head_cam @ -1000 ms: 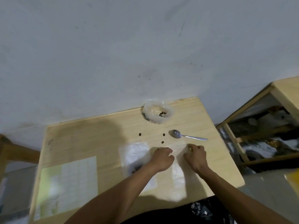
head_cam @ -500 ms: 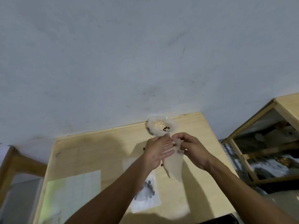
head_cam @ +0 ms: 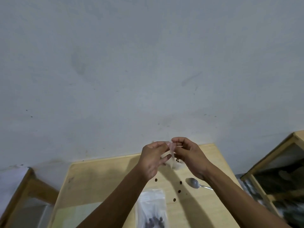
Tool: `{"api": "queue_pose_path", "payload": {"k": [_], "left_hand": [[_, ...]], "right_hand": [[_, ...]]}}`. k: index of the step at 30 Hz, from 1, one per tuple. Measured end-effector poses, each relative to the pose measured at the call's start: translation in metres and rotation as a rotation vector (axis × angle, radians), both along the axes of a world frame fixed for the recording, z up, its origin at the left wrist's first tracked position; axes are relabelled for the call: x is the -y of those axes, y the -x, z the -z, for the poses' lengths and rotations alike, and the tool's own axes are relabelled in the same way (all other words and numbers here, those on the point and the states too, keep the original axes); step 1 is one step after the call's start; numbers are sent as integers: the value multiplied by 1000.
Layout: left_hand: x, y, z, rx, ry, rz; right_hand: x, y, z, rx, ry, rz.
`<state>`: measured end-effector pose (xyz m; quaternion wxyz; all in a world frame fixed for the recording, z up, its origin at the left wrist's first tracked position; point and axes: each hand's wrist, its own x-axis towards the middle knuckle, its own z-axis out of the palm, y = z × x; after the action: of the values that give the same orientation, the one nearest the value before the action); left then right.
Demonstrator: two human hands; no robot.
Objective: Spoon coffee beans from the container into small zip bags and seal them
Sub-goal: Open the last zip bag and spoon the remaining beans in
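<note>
Clear plastic zip bag (head_cam: 171,153) held up in the air above the far end of the surface (head_cam: 105,176), pinched at its top edge by both hands. Left hand (head_cam: 152,159) grasps it between thumb and fingertips; right hand (head_cam: 189,155) has curled fingers pinching the same top edge from the other side. The bag hangs edge-on and narrow; cannot tell whether its zip is closed or whether it has anything inside.

Behind the bag, a clear container (head_cam: 178,163) sits on the pale wood surface near the wall, a few dark beans (head_cam: 177,160) visible in it. Metal spoon (head_cam: 195,183) lies flat on the surface just under the right wrist, bowl towards the left. Four loose beans (head_cam: 179,191) scattered on the surface between the forearms. A second bag (head_cam: 152,209) lies flat nearer the viewer, dark beans showing through at its lower end. Pale sheet (head_cam: 72,214) at lower left of the surface, print too faint to read. No legible labels or writing anywhere.
</note>
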<state>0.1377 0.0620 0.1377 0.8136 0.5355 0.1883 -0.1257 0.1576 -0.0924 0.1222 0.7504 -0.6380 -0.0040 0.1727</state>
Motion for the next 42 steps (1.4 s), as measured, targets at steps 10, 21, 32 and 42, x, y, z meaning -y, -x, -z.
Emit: {"api": "queue_pose_path", "payload": {"k": [10,21,32,42], "left_hand": [[-11,4,13,3,-11,-14],[-4,3,22,48,-291,-50],[-18,7,21,187,-839,276],[-12,21,26,237,-874,167]], "right_hand": [[-7,11,4,8,17,-104],[-16,15,4,222,530,1],[-13,21,13,182,601,32],[5,3,10,206,654,92]]}}
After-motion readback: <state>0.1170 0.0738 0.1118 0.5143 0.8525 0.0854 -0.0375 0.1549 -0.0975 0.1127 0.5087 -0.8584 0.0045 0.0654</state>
